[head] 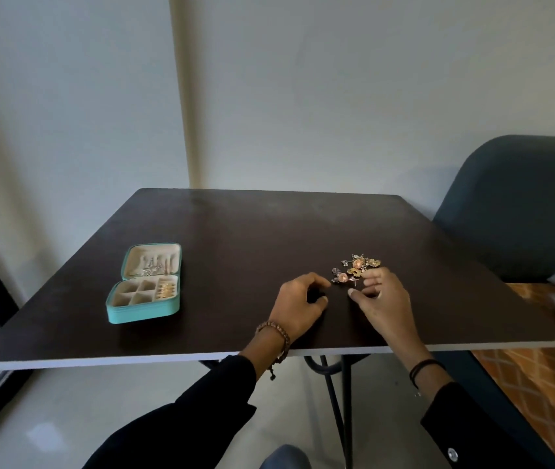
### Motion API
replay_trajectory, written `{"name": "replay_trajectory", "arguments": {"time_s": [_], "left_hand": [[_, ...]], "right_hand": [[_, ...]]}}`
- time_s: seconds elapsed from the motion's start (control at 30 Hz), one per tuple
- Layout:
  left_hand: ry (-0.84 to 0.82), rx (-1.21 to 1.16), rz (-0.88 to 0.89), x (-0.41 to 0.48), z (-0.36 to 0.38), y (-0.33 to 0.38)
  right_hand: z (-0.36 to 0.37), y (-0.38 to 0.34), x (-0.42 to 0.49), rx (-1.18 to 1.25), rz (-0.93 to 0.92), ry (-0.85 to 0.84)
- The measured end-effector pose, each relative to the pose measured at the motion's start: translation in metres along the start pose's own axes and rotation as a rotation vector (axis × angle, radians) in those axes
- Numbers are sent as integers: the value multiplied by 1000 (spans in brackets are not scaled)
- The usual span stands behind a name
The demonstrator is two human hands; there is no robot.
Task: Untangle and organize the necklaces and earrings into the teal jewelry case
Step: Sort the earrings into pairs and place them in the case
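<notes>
Jewelry pile (355, 269) too tiny, you can't separate pieces. Left hand (298, 301), right hand (379, 299): pinching anything? Can't tell. Chair (519, 204) cut off right.

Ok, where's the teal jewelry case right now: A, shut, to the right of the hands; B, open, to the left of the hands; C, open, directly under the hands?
B: the teal jewelry case lies open on the table, well left of the left hand and right hand, which are at the jewelry pile.

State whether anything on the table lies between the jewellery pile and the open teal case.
Only the person's own left hand, beside the jewellery pile; otherwise bare table runs to the teal case.
</notes>
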State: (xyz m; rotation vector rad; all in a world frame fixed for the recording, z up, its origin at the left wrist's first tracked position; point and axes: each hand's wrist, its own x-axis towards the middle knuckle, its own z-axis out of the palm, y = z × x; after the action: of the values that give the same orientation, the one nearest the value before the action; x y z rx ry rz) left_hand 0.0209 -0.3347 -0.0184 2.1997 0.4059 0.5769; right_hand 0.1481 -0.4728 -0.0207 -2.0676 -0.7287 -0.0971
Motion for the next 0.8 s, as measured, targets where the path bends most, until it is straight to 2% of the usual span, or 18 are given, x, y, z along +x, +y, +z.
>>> {"name": "replay_trajectory", "arguments": {"time_s": [0.53,0.73,0.8], "left_hand": [[-6,-6,132,27,3,-10],[1,166,328,35,14,-6],[-29,185,345,39,16,-4]], "right_hand": [[7,-1,2,-90,-113,-6],[0,-5,-2,77,-72,-59],[-3,-5,-2,159,-59,-91]]}}
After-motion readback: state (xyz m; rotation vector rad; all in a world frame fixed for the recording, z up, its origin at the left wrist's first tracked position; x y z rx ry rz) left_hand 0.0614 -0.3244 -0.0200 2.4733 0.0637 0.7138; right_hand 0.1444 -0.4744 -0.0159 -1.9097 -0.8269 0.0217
